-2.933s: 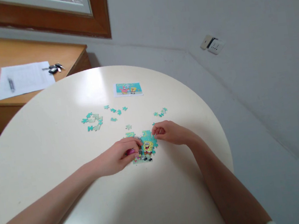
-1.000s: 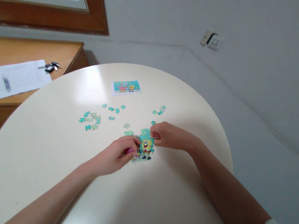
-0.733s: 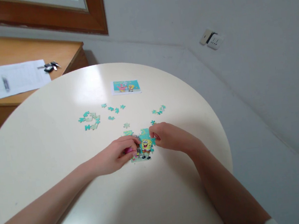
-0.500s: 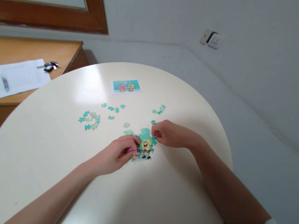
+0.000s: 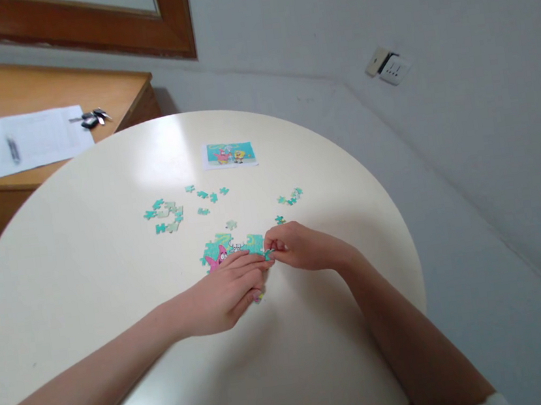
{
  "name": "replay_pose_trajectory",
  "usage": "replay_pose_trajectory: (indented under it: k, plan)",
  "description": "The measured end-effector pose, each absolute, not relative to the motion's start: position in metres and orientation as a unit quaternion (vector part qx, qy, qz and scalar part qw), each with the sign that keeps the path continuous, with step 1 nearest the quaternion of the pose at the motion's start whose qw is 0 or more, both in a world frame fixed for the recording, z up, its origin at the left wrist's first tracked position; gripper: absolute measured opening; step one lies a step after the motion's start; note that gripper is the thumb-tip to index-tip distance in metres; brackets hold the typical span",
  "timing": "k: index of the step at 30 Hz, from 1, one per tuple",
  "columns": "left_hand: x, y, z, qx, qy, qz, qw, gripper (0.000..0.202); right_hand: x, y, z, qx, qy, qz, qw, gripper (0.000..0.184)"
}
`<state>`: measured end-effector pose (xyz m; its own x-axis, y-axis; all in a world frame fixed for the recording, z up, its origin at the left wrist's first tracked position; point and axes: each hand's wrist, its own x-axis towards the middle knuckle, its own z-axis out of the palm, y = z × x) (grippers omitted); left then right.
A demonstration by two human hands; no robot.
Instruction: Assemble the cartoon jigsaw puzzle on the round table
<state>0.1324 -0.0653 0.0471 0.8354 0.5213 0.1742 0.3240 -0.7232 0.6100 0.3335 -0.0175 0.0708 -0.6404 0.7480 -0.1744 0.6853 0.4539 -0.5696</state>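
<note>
A partly joined jigsaw puzzle (image 5: 219,242), teal with a pink starfish figure, lies on the table before me. My left hand (image 5: 229,288) rests across its lower and right part, fingers stretched out over it, thumb near the bottom edge. That hand hides the yellow figure. At the puzzle's right edge my right hand (image 5: 286,245) pinches a small teal puzzle piece (image 5: 269,254), close to my left fingertips. Whether this piece is joined to the rest I cannot tell. A loose piece (image 5: 279,220) lies just beyond my right hand, and a pale piece (image 5: 231,225) sits above the puzzle.
Several loose pieces form a cluster (image 5: 173,227) at the left, with others (image 5: 213,197) scattered further back and a small group (image 5: 292,198) at the right. A picture card (image 5: 230,155) lies at the far side of the round white table (image 5: 110,261). Keys (image 5: 90,121) and paper (image 5: 46,144) lie on a wooden desk.
My left hand has slid right and toward me, uncovering the starfish figure and covering the yellow one. The right hand has moved slightly left, against the puzzle's edge.
</note>
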Motion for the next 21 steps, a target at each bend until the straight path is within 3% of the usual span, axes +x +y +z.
replay_pose_trajectory:
  k: [8,13,21]
  plan:
    - [0.131,-0.065,0.043,0.911,0.238,0.153,0.301,0.017,0.343,-0.011,0.067,-0.441,-0.801,0.378,0.148,0.003]
    - [0.131,-0.065,0.046,0.904,0.241,0.159,0.315,0.016,0.346,-0.007,0.062,-0.443,-0.747,0.449,0.209,0.009]
    - [0.132,-0.065,0.047,0.906,0.235,0.156,0.316,0.016,0.345,-0.001,0.055,-0.448,-0.706,0.504,0.216,0.02]
